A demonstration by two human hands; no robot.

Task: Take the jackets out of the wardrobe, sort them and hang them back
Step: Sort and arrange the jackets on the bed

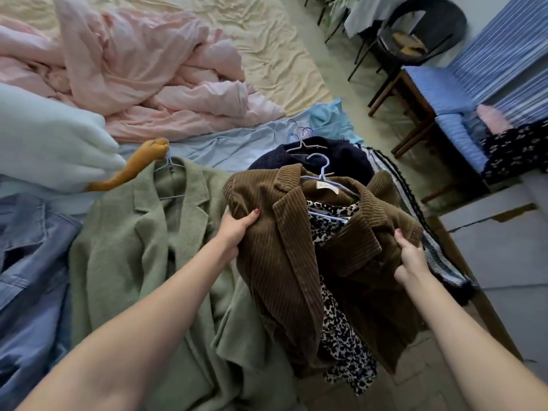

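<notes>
While both arms reach out over the bed (281, 63), the left hand (235, 226) grips the left shoulder of a brown corduroy jacket (284, 262), its fingers curled into the cloth and the thumb lying on top. The right hand (410, 256) clamps the jacket's right front in the same way, just below the lapel. The jacket hangs on a pale blue hanger (323, 170) with a leopard-print garment (341, 330) inside it, and its lower part sags past the bed's edge. Touching its left side, a green coat (142, 247) lies flat on the bed on a wire hanger. A blue denim jacket (26, 277) lies further left. Behind the brown jacket sits a dark navy jacket (326, 157) on another hanger, and a black-and-white woven jacket (436, 253) lies under the right hand. A crumpled pink duvet (133, 75) fills the far side of the bed. A blue-cushioned chair (439, 93) stands on the right.
</notes>
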